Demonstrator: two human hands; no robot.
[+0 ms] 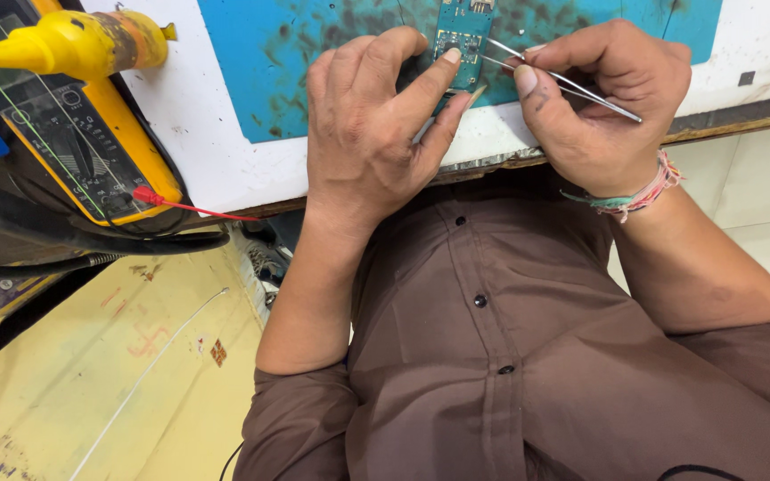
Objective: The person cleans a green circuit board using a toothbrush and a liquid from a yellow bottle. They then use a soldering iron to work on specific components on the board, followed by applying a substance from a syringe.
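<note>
A small teal circuit board lies on a stained blue mat near the white bench's front edge. My left hand pins the board down, index finger and thumb pressing its lower edge. My right hand grips thin metal tweezers whose tips reach the board's middle from the right. A woven bracelet circles my right wrist.
A yellow multimeter with a red probe plug and red lead sits at the left. A yellow nozzle-tipped tool rests above it. The white bench edge runs across. A yellowish floor lies below left.
</note>
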